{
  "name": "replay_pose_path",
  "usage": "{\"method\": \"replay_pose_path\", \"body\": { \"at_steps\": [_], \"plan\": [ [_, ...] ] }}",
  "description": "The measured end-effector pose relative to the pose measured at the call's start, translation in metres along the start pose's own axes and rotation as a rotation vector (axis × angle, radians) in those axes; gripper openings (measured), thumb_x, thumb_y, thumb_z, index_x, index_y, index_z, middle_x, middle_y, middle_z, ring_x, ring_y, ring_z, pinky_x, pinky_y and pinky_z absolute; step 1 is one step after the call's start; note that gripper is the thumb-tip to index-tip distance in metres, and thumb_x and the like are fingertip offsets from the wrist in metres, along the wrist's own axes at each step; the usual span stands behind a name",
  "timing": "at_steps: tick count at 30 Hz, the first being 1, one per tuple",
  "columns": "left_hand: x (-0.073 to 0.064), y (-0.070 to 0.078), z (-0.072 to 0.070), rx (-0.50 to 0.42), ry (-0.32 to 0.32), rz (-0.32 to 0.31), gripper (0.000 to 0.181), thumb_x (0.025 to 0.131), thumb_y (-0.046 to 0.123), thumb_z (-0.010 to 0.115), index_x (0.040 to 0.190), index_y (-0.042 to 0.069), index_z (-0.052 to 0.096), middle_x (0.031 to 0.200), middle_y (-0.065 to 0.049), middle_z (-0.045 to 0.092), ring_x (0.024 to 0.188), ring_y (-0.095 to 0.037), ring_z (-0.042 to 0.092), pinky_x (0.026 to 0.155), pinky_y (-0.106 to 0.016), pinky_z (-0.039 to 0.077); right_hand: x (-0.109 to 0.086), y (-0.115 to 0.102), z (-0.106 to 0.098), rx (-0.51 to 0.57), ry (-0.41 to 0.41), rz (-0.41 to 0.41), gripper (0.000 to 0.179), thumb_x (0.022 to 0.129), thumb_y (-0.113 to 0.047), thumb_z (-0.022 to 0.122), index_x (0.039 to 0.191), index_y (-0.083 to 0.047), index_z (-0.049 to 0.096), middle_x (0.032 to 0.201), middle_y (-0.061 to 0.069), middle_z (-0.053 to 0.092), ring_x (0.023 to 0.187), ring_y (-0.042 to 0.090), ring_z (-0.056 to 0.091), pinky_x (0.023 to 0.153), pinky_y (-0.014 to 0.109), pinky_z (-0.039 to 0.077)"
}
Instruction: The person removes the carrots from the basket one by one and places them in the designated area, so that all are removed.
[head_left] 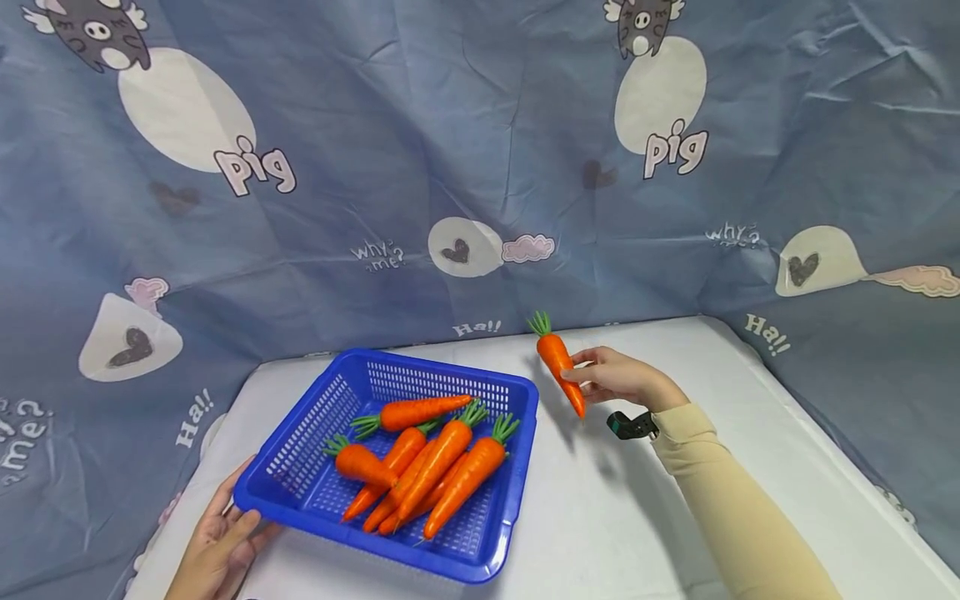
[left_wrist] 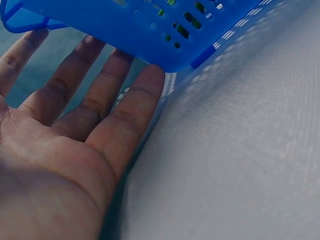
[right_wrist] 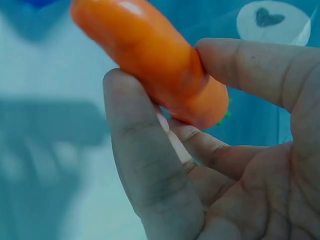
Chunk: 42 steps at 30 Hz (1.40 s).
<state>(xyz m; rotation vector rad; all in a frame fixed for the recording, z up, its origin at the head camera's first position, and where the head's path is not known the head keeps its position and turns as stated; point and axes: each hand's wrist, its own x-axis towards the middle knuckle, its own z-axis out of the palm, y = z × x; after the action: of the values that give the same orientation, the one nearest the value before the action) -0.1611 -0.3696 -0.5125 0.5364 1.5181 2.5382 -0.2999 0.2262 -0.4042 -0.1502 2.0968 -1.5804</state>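
My right hand (head_left: 615,375) pinches an orange carrot (head_left: 556,358) with green leaf stubs between thumb and fingers. The carrot hangs above the table to the right of a blue plastic basket (head_left: 525,467), leaves pointing up and away. In the right wrist view, the fingers grip the carrot (right_wrist: 150,50) around its body. At the basket's near left corner is my left hand (head_left: 221,542); in the left wrist view its fairly straight fingers (left_wrist: 132,110) touch the basket wall. Several carrots (head_left: 438,467) lie piled in the basket, some partly hidden beneath others.
A white cloth (head_left: 592,533) covers the table. Behind it and at both sides hangs a blue-grey printed curtain (head_left: 337,192). A small black device (head_left: 632,426) sits at my right wrist, beside the beige sleeve (head_left: 727,492).
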Motion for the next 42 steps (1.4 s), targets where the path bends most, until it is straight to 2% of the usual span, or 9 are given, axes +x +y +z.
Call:
{"method": "replay_pose_path", "body": {
  "at_steps": [5, 11, 14, 20, 26, 28, 31, 37, 42],
  "plan": [
    [-0.004, 0.001, -0.001, 0.015, 0.033, -0.007, 0.064, 0.113, -0.008, 0.034, 0.159, 0.033, 0.048, 0.148, 0.008, 0.067, 0.128, -0.014, 0.071, 0.100, -0.035, 0.064, 0.002, 0.016, -0.004, -0.027, 0.038, 0.052, 0.061, 0.107, -0.021, 0.064, 0.150, 0.012, 0.037, 0.104, 0.007, 0.072, 0.082, 0.008, 0.070, 0.079, 0.021, 0.064],
    [-0.006, 0.001, -0.001, 0.009, 0.005, 0.002, 0.065, 0.112, -0.009, 0.033, 0.161, 0.033, 0.046, 0.149, 0.007, 0.066, 0.129, -0.015, 0.071, 0.102, -0.035, 0.064, 0.000, 0.030, -0.008, -0.080, 0.076, 0.091, 0.056, 0.105, -0.023, 0.066, 0.143, 0.011, 0.043, 0.086, -0.001, 0.057, 0.076, 0.008, 0.055, 0.074, 0.019, 0.057],
    [-0.007, 0.002, 0.000, 0.001, 0.002, 0.004, 0.066, 0.112, -0.009, 0.032, 0.161, 0.032, 0.046, 0.150, 0.007, 0.066, 0.130, -0.015, 0.070, 0.102, -0.035, 0.063, 0.000, 0.034, -0.009, -0.086, 0.066, 0.101, 0.049, 0.105, -0.021, 0.065, 0.138, 0.010, 0.045, 0.084, -0.002, 0.054, 0.075, 0.008, 0.053, 0.072, 0.019, 0.056],
    [-0.007, 0.004, 0.003, 0.013, 0.018, 0.008, 0.065, 0.113, -0.008, 0.032, 0.162, 0.032, 0.044, 0.150, 0.007, 0.066, 0.130, -0.015, 0.070, 0.102, -0.035, 0.063, 0.000, 0.038, -0.010, -0.062, 0.036, 0.108, 0.045, 0.105, -0.020, 0.065, 0.134, 0.009, 0.048, 0.087, 0.000, 0.056, 0.077, 0.008, 0.056, 0.072, 0.019, 0.059],
    [0.003, 0.000, 0.010, 0.131, 0.141, -0.047, 0.062, 0.113, -0.005, 0.041, 0.161, 0.035, 0.043, 0.145, 0.010, 0.067, 0.128, -0.010, 0.070, 0.100, -0.031, 0.064, -0.009, 0.050, -0.016, -0.050, 0.051, 0.133, 0.043, 0.105, -0.019, 0.066, 0.131, 0.009, 0.047, 0.090, 0.002, 0.056, 0.076, 0.008, 0.057, 0.070, 0.019, 0.060],
    [0.005, -0.002, 0.012, 0.136, 0.160, -0.061, 0.062, 0.112, -0.005, 0.043, 0.160, 0.035, 0.044, 0.144, 0.010, 0.068, 0.128, -0.009, 0.070, 0.101, -0.032, 0.063, -0.009, 0.054, -0.017, -0.038, 0.048, 0.138, 0.043, 0.105, -0.019, 0.066, 0.132, 0.009, 0.046, 0.090, 0.002, 0.055, 0.076, 0.008, 0.057, 0.070, 0.019, 0.061],
    [0.004, -0.002, 0.013, 0.137, 0.166, -0.066, 0.062, 0.112, -0.005, 0.043, 0.159, 0.036, 0.044, 0.144, 0.011, 0.068, 0.128, -0.009, 0.070, 0.101, -0.032, 0.064, -0.008, 0.059, -0.016, -0.018, 0.043, 0.142, 0.047, 0.104, -0.018, 0.067, 0.135, 0.009, 0.044, 0.091, 0.003, 0.056, 0.077, 0.008, 0.059, 0.072, 0.019, 0.062],
    [0.000, 0.001, 0.012, 0.111, 0.151, -0.036, 0.063, 0.112, -0.007, 0.042, 0.161, 0.033, 0.045, 0.145, 0.008, 0.068, 0.128, -0.010, 0.070, 0.100, -0.032, 0.064, -0.004, 0.060, -0.013, -0.031, 0.050, 0.154, 0.054, 0.103, -0.019, 0.069, 0.140, 0.008, 0.040, 0.097, 0.005, 0.057, 0.078, 0.009, 0.058, 0.073, 0.019, 0.062],
    [-0.002, 0.003, 0.011, 0.106, 0.143, -0.031, 0.064, 0.112, -0.007, 0.041, 0.161, 0.033, 0.045, 0.146, 0.008, 0.068, 0.129, -0.010, 0.070, 0.101, -0.032, 0.063, -0.002, 0.059, -0.011, -0.006, 0.034, 0.165, 0.048, 0.103, -0.017, 0.069, 0.136, 0.007, 0.043, 0.103, 0.007, 0.060, 0.081, 0.009, 0.061, 0.075, 0.021, 0.064]
  ]
}}
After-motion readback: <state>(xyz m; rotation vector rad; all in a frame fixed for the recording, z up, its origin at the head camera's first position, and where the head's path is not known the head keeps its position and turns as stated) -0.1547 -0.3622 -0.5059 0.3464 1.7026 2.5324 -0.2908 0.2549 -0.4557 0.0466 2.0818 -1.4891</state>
